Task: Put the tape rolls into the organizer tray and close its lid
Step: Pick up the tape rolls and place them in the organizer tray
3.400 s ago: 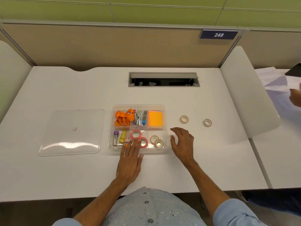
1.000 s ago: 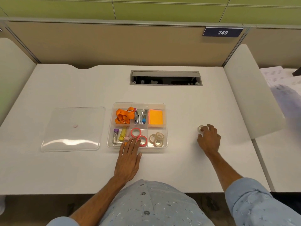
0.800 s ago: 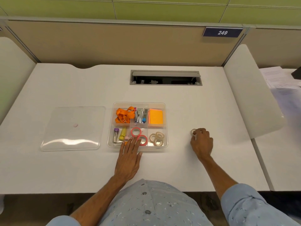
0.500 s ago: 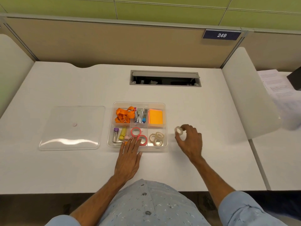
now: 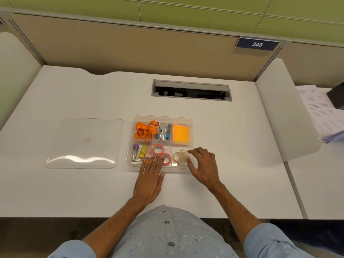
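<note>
The clear organizer tray point(image 5: 192, 127) sits mid-desk with its lid off. Two pink tape rolls point(image 5: 161, 154) lie in its front middle compartment. Several clear tape rolls point(image 5: 176, 156) lie piled in the front right compartment. My right hand point(image 5: 203, 165) hovers over that compartment, thumb and index finger pinched on one clear tape roll point(image 5: 184, 153) resting on the pile. My left hand point(image 5: 149, 180) lies flat on the desk, holding nothing, with its fingertips over the tray's front rim by the pink rolls. The clear lid point(image 5: 83, 142) lies flat to the left of the tray.
The tray's other compartments hold an orange lanyard point(image 5: 144, 130), a stapler point(image 5: 163, 131), orange sticky notes point(image 5: 181, 134) and small tubes point(image 5: 139, 152). A cable slot point(image 5: 191, 90) is open behind the tray. White dividers point(image 5: 284, 112) flank the desk; papers point(image 5: 320, 110) lie far right.
My right hand picked a clear tape roll off the desk on the right and carried it left to the tray's front right compartment. The left hand stayed put.
</note>
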Motion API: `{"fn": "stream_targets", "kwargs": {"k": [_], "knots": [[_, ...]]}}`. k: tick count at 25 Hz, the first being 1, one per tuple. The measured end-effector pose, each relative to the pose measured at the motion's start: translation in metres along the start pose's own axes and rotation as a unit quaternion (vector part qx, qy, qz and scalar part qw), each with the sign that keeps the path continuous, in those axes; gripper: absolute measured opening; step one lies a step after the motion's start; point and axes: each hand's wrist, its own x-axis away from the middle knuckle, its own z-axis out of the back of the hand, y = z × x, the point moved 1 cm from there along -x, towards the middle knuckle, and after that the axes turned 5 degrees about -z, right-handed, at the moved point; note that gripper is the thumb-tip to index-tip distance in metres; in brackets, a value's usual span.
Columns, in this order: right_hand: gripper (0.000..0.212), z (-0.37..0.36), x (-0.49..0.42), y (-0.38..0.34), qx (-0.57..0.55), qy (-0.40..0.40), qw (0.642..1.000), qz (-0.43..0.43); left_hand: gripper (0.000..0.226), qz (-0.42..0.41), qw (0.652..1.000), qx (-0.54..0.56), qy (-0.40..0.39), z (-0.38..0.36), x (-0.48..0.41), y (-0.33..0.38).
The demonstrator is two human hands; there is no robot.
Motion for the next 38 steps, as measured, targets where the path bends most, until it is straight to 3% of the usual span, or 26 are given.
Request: {"fn": "stream_targets", "kwargs": {"k": [6,14,20,26,33,36,38], "knots": [[0.031,0.0,-0.008,-0.009,0.03,0.004,0.999,0.019,0.062,-0.008,1.0,-0.014,-0.007,0.001,-0.001,-0.001],[0.043,-0.006,-0.029,-0.033,0.126,-0.05,0.991,-0.016,0.064,0.0,1.0,-0.005,-0.009,0.001,0.0,0.001],[0.036,-0.009,-0.042,-0.048,0.138,-0.049,0.989,-0.038,0.065,0.009,1.0,-0.002,-0.021,0.0,-0.002,0.001],[0.04,-0.016,-0.045,-0.054,0.162,-0.104,0.979,0.067,0.065,0.008,0.999,-0.013,-0.036,0.0,-0.003,-0.001],[0.043,-0.021,-0.031,-0.049,0.174,-0.127,0.97,0.11,0.064,-0.003,1.0,-0.008,-0.018,0.002,-0.003,-0.001],[0.043,-0.018,-0.026,-0.044,0.148,-0.107,0.977,0.107,0.065,-0.007,1.0,-0.015,-0.024,0.002,-0.003,-0.002],[0.04,-0.012,-0.026,-0.038,0.124,-0.05,0.99,0.051,0.063,-0.006,1.0,-0.013,-0.026,0.001,-0.003,-0.003]]}}
